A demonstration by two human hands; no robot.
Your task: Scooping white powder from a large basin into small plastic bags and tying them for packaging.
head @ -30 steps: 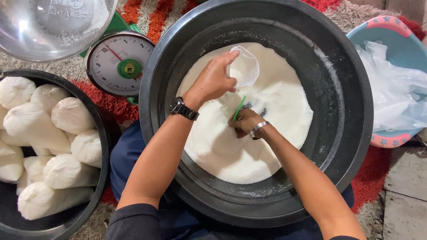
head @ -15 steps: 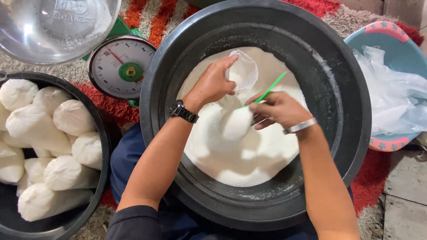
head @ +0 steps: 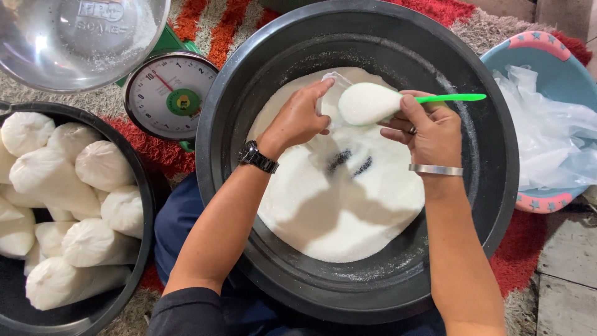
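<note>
Green-handled scoop [head: 379, 102], heaped white, gripped by the right hand [head: 429, 127], touches the clear bag [head: 333, 87] the left hand [head: 298, 118] pinches.

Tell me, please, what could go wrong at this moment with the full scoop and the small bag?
1. The green scoop is heaped high with white grains, so some may slide off before reaching the clear bag; they would likely fall back into the black tub.
2. The left hand alone holds the thin bag open; its mouth looks small and could fold shut under the pour.
3. The right hand grips the handle near the bowl, so the scoop may tip.
</note>
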